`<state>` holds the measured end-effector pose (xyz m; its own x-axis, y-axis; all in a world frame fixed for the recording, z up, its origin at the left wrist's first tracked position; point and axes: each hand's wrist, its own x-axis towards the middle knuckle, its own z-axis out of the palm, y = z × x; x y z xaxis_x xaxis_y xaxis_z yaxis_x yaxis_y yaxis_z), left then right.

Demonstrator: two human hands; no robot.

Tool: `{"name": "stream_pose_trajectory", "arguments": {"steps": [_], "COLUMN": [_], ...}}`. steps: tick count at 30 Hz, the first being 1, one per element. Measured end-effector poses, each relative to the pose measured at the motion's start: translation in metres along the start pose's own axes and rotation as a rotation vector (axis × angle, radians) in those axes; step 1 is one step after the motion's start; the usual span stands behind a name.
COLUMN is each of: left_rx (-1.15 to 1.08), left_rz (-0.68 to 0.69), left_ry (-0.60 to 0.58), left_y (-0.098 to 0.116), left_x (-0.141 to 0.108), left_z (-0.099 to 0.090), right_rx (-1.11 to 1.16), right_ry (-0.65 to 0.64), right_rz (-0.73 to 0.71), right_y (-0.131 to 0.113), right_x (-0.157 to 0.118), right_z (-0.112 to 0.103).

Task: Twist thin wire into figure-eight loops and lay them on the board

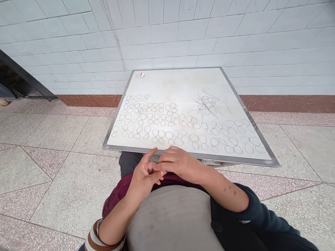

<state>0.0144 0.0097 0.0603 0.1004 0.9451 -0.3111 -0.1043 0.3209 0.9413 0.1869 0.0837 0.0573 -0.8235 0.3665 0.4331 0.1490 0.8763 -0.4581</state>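
Observation:
A thin wire (150,170) runs between my two hands, close to my lap at the table's near edge. My left hand (143,177) pinches it between thumb and curled fingers while its index finger points outward. My right hand (179,162) is closed around the same wire, fingers bent and palm down, touching the left fingertips. Most of the wire is hidden by the fingers, though a small curve of it shows. On the white table (172,82) beyond lie rows of wire loops (159,135), many twisted into figure-eights.
A tangled heap of loose wires (206,104) lies at the table's right rear. A small red and white object (142,75) sits in the far left corner. Grey metal trim (237,92) edges the table. Behind it stands a tiled wall (162,33); part of another person's leg (6,92) shows at far left.

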Motion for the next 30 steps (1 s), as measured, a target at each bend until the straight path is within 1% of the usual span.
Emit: {"name": "stream_pose_trajectory", "arguments": {"steps": [6, 8, 9, 10, 13, 14, 16, 18, 19, 22, 24, 26, 30], "left_rx": [-0.05, -0.039, -0.03, -0.022, -0.015, -0.017, -0.021, -0.028, -0.033, -0.07, -0.113, -0.155, -0.171], "left_rz": [0.04, 0.058, 0.069, 0.081, 0.102, 0.103, 0.101, 0.096, 0.095, 0.097, 0.103, 0.11, 0.132], "left_ry": [0.032, 0.053, 0.059, 0.061, 0.055, 0.056, 0.068, 0.08, 0.093, 0.153, 0.191, 0.214, 0.256], "left_y": [-0.007, -0.008, -0.008, -0.008, -0.009, -0.009, -0.01, -0.01, -0.01, -0.01, -0.009, -0.008, -0.006], "left_x": [-0.001, -0.001, -0.001, -0.001, 0.001, 0.001, 0.003, 0.004, 0.004, 0.005, 0.005, 0.004, 0.004], "left_z": [0.0, 0.0, 0.001, 0.001, 0.001, 0.001, 0.0, 0.0, 0.0, -0.002, -0.003, -0.003, -0.005], "right_rx": [-0.072, -0.054, -0.03, 0.004, 0.152, 0.202, 0.288, 0.333, 0.345, 0.371, 0.418, 0.515, 0.857], "right_ry": [-0.038, -0.027, -0.001, 0.043, 0.217, 0.257, 0.264, 0.221, 0.198, 0.174, 0.203, 0.245, 0.348], "right_rz": [0.013, 0.024, 0.049, 0.104, 0.364, 0.413, 0.407, 0.354, 0.35, 0.4, 0.44, 0.492, 0.625], "right_y": [-0.003, -0.003, -0.003, -0.002, 0.002, 0.003, 0.005, 0.006, 0.006, 0.004, 0.001, -0.002, -0.005], "right_x": [0.004, 0.004, 0.003, 0.002, -0.002, -0.003, -0.006, -0.008, -0.008, -0.009, -0.01, -0.009, -0.008], "right_z": [-0.003, 0.0, 0.003, 0.006, 0.017, 0.02, 0.022, 0.021, 0.019, 0.014, 0.014, 0.017, 0.025]}}
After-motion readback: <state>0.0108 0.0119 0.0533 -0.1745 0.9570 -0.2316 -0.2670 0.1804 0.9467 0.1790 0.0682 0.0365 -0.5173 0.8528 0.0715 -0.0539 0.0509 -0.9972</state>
